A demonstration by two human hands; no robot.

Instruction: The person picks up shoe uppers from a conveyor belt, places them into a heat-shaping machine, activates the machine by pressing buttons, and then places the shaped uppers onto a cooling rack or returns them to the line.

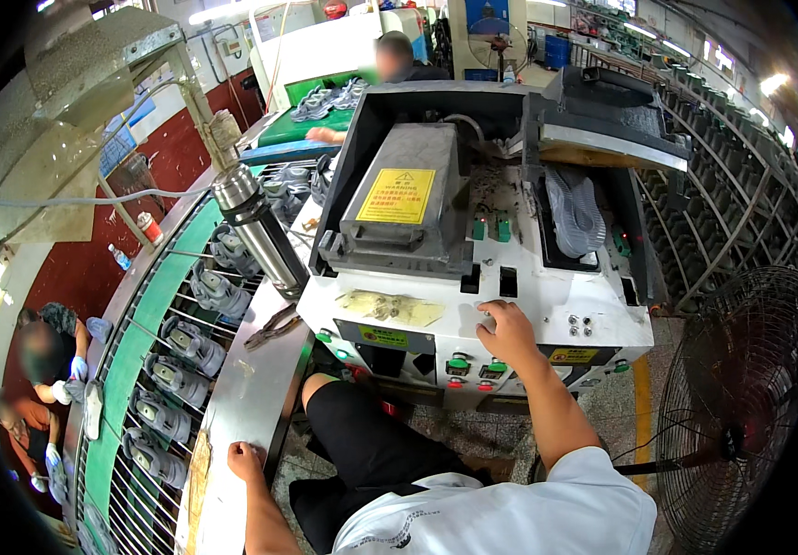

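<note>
My left hand [246, 460] rests loosely curled on the edge of a metal bench [241, 388], with nothing visible in it. My right hand [508, 331] lies on the front of a white machine [547, 301], fingers apart, above the green and red buttons [458, 363]. A grey cover [408, 176] with a yellow warning label is down on the machine's left station. At the right station the lid [612, 120] is raised, and a pale grey shoe sole [575, 211] sits in the black bed beneath it.
Grey shoes [195, 346] line a roller conveyor [135, 370] at left. A steel flask [260, 227] and pliers [274, 328] stand near the machine. A large fan [732, 435] is at right. Co-workers [43, 356] work beyond the conveyor; another person [397, 60] is behind the machine.
</note>
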